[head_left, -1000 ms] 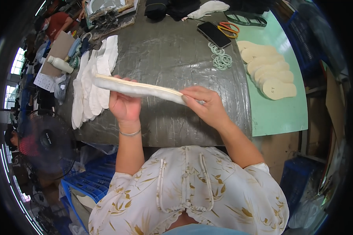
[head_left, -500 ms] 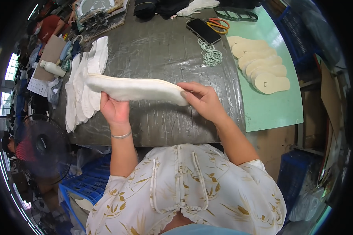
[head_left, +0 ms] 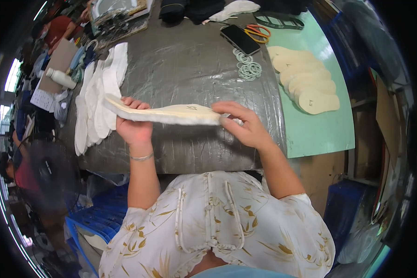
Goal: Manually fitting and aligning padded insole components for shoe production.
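Observation:
A cream insole (head_left: pixel 171 113) with white fluffy edging and a dark mark on its upper face is held level above the table. Its left end lies in my left hand (head_left: pixel 135 129), fingers curled over the far edge and palm beneath. My right hand (head_left: pixel 243 123) pinches its other end between thumb and fingers. Left of it, several white fleecy insoles (head_left: pixel 95 97) lie overlapping. On the right, a fanned row of cream insoles (head_left: pixel 308 78) rests on a green board (head_left: pixel 319 134).
The table has a dark plastic-like cover (head_left: pixel 185 65). Toward the back right lie a phone (head_left: pixel 240 39), orange-handled scissors (head_left: pixel 257 32) and pale green rings (head_left: pixel 249 69). A white bottle (head_left: pixel 61 78) and a fan (head_left: pixel 48 171) are at left. Blue crates (head_left: pixel 99 208) stand below the table.
The held insole has tipped so its cream face shows instead of mostly its white fleecy side. My left fingers now wrap over its far edge; the right hand still pinches the other end.

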{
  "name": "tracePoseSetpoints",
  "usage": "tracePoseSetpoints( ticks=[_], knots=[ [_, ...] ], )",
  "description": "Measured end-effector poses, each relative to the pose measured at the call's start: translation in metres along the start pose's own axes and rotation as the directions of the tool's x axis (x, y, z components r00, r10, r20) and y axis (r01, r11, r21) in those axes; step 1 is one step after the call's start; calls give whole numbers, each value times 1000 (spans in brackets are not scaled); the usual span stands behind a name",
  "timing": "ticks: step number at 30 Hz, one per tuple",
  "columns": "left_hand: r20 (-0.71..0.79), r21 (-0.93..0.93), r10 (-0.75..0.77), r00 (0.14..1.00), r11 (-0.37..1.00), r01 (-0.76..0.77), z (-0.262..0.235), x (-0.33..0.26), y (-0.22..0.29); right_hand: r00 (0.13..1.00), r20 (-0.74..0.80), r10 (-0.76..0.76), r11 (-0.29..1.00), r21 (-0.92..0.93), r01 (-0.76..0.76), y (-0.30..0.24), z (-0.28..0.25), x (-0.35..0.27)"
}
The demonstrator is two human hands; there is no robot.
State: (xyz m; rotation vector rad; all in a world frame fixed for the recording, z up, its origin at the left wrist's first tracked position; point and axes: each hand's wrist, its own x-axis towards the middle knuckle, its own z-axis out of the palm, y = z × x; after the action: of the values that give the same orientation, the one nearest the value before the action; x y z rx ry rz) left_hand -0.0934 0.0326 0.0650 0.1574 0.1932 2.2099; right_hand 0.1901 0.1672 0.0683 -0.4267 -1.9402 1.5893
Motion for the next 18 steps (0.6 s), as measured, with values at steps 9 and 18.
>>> tracePoseSetpoints(
  ticks=[9,18],
  knots=[
    [303,-159,-151,941,965,206,-17,31,-16,913,213,349,874,278,-399,11,42,14],
    [75,300,-164,984,944,135,-10,22,-56,870,348,350,621,610,-493,32,64,18]
  ],
)
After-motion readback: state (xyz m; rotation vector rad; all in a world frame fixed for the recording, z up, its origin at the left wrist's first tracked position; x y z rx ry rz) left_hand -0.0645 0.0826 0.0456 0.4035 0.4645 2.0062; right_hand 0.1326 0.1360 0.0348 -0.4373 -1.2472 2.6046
